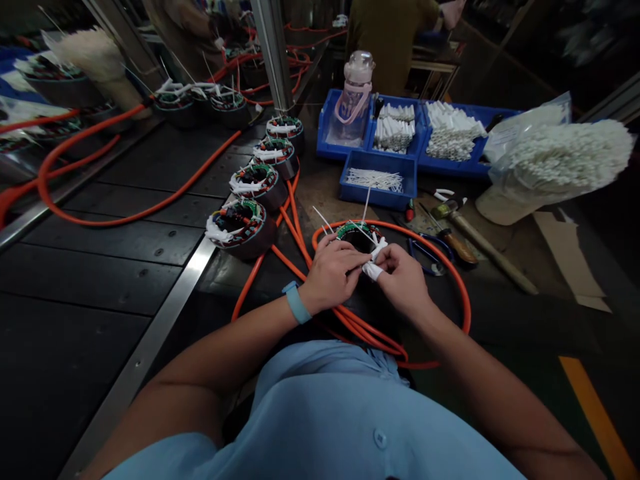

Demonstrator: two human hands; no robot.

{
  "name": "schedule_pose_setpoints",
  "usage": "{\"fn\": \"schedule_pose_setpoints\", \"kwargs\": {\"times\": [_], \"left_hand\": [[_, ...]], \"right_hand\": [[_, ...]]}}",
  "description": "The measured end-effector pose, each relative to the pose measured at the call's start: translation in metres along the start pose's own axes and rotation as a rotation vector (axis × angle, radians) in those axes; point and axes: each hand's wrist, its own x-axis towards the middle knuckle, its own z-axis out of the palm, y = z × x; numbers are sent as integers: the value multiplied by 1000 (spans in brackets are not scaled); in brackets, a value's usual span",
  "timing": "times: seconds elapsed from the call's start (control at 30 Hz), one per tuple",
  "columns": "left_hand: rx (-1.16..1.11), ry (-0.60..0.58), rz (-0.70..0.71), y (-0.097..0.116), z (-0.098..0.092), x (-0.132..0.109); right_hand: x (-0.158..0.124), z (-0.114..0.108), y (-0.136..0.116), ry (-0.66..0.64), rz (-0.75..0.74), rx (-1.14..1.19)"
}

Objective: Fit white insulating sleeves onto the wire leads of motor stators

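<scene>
A round motor stator (pixel 356 235) with green, red and white windings sits on the bench in front of me, thin white cable ties sticking up from it. My left hand (pixel 333 270) rests on its near left side, fingers curled on it. My right hand (pixel 403 280) pinches a white sleeve bundle (pixel 374 265) at the stator's near right edge, one fingertip wrapped in white tape. Both hands touch each other over the stator. A blue band (pixel 297 302) is on my left wrist.
Several finished stators (pixel 243 227) line the bench edge to the left. Orange hoses (pixel 360 320) loop around my work. Blue bins (pixel 380 177) hold white ties and sleeves; a pink bottle (pixel 355 93), scissors (pixel 430 257), a screwdriver (pixel 457 243) and a bagged sleeve bundle (pixel 555 160) lie behind. Another person (pixel 390 33) stands at the back.
</scene>
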Motion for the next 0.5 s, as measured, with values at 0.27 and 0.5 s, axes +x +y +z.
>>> {"fn": "schedule_pose_setpoints", "kwargs": {"times": [0.27, 0.5], "left_hand": [[73, -126, -31, 1, -8, 3], [267, -418, 87, -6, -18, 17]], "right_hand": [[9, -31, -20, -125, -927, -888], [46, -35, -31, -116, -1051, -837]]}}
